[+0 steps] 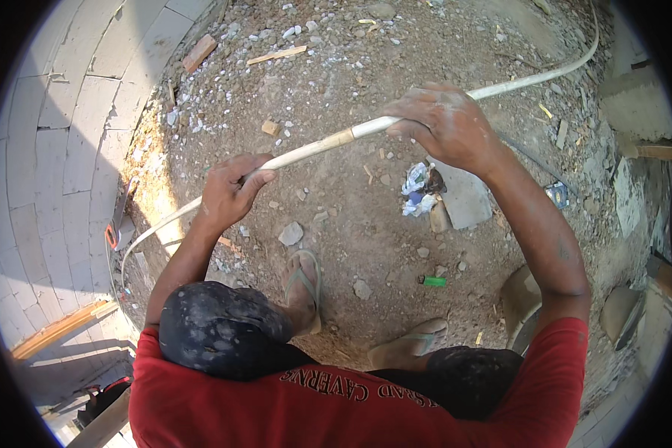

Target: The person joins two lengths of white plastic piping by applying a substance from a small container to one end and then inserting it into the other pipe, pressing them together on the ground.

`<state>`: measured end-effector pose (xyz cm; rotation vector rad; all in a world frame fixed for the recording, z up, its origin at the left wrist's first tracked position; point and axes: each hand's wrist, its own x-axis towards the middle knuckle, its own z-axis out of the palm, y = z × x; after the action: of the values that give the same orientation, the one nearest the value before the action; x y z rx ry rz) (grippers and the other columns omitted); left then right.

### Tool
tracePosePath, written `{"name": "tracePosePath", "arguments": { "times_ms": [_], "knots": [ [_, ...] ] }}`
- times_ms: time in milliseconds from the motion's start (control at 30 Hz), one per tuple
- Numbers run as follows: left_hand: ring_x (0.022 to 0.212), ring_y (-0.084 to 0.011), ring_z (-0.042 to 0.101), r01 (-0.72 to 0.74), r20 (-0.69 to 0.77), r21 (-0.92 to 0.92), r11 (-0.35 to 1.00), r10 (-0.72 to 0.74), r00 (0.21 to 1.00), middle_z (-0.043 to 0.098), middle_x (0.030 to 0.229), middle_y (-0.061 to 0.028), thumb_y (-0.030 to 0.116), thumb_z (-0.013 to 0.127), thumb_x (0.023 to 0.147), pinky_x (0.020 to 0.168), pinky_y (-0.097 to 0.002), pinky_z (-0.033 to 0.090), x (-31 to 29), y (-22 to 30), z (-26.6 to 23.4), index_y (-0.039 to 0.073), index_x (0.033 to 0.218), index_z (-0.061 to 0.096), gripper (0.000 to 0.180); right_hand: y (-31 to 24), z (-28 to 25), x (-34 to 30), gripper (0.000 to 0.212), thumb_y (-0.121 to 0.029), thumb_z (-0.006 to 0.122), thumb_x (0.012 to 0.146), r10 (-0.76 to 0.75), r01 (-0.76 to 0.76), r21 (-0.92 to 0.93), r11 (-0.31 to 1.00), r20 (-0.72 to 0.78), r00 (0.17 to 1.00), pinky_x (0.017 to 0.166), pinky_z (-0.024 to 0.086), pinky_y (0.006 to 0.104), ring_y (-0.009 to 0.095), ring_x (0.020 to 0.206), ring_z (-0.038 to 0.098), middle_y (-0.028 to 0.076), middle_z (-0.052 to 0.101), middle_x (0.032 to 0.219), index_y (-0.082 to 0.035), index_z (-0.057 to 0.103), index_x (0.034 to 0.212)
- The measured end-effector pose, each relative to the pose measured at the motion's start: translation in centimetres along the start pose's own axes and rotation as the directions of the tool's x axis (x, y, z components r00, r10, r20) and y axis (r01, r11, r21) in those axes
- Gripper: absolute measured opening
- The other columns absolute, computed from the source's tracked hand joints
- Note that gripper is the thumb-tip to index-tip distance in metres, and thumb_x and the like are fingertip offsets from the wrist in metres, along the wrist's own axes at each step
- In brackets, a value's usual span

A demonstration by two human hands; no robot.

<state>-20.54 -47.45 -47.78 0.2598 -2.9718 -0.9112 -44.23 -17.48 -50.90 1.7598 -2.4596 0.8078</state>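
White pipe (306,151), long and curved, crosses the scene from left to far right, above rubble-strewn ground (336,250). The left hand (230,188) pinches it between thumb and fingers, left of centre; the right hand (449,125) clasps it farther right. Far left lies a brick piece (200,54); nearer, a green lighter (434,281) lies just beyond the right foot (411,346).

The rough dirt ground (343,224) bears scattered pebbles (289,33), a brick (200,54) near a thin wood strip (277,54), a small tan block (271,128), a pale stone (291,234), a green lighter (433,281), and, toward the right, a grey slab (467,200) with crumpled plastic (414,179) beside its left edge.
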Motion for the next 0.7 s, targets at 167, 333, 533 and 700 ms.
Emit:
{"name": "tracePosePath", "arguments": {
  "times_ms": [167, 333, 533, 700],
  "knots": [
    [0.073, -0.0278, 0.069, 0.024, -0.019, -0.012, 1.000, -0.024, 1.000, 0.070, 0.082, -0.0138, 0.028, 0.074, 0.093, 0.067, -0.0366, 0.052, -0.6, -0.3, 0.4, 0.004, 0.109, 0.075, 0.029, -0.8, -0.1, 0.9, 0.033, -0.040, 0.060, 0.099, 0.009, -0.001, -0.083, 0.997, 0.091, 0.996, 0.104, 0.048, 0.0439, 0.026, 0.102, 0.069, 0.005, 0.075, 0.104, -0.017, 0.075, 0.115],
    [0.071, -0.0281, 0.066, 0.049, -0.077, -0.007, 0.999, -0.049, 0.996, 0.068, 0.079, -0.0128, 0.028, 0.074, 0.092, 0.066, -0.0366, 0.051, -1.4, -2.3, 1.4, 0.005, 0.110, 0.075, 0.029, -1.5, 1.3, 1.9, 0.033, -0.041, 0.062, 0.098, 0.056, -0.055, -0.013, 0.998, 0.119, 0.991, 0.103, 0.047, 0.0445, 0.027, 0.108, 0.067, 0.006, 0.075, 0.107, -0.015, 0.076, 0.113],
    [0.072, -0.0267, 0.065, 0.085, -0.125, 0.025, 0.996, -0.081, 0.989, 0.067, 0.080, -0.0118, 0.030, 0.074, 0.092, 0.066, -0.0367, 0.050, -3.3, -4.8, 1.4, 0.009, 0.111, 0.076, 0.029, -2.8, 5.4, 3.1, 0.040, -0.047, 0.062, 0.097, 0.179, -0.199, 0.098, 0.975, 0.182, 0.967, 0.108, 0.044, 0.0461, 0.030, 0.121, 0.063, 0.010, 0.074, 0.117, -0.015, 0.076, 0.115],
    [0.070, -0.0256, 0.066, 0.129, -0.141, 0.054, 0.990, -0.120, 0.983, 0.069, 0.081, -0.0113, 0.031, 0.075, 0.091, 0.065, -0.0369, 0.051, -4.2, -5.2, -0.3, 0.009, 0.111, 0.076, 0.029, -3.9, 6.0, 4.7, 0.038, -0.046, 0.060, 0.099, 0.186, -0.204, 0.065, 0.977, 0.216, 0.959, 0.104, 0.045, 0.0437, 0.027, 0.118, 0.064, 0.007, 0.074, 0.118, -0.016, 0.076, 0.115]
  ]
}}
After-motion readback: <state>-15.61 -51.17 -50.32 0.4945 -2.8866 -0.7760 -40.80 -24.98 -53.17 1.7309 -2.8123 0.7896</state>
